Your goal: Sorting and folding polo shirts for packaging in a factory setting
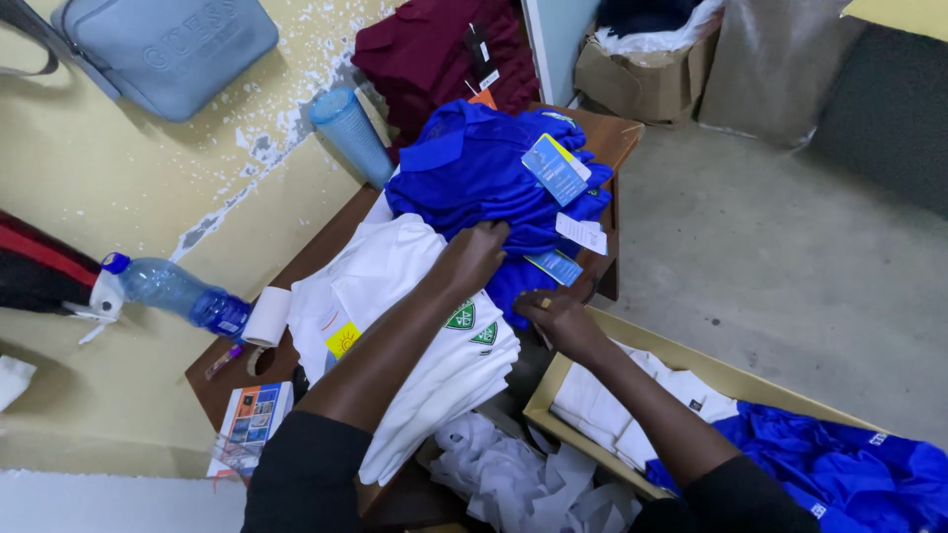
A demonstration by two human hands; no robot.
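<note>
A pile of royal-blue polo shirts (474,173) with hanging paper tags lies at the far end of a brown wooden table (617,138). My left hand (476,255) grips the near edge of this blue pile. My right hand (555,318) pinches the lower blue fabric just under a blue tag (555,266). Beside the blue pile, a stack of folded white polo shirts (395,286) with green crests lies under my left forearm.
A spray bottle (163,288), tape roll (265,316) and booklet (252,415) sit at the table's left. A blue cup (352,133) and maroon shirts (434,49) stand behind. A cardboard box (691,367) at right holds white and blue shirts. Crumpled white plastic (513,479) lies below.
</note>
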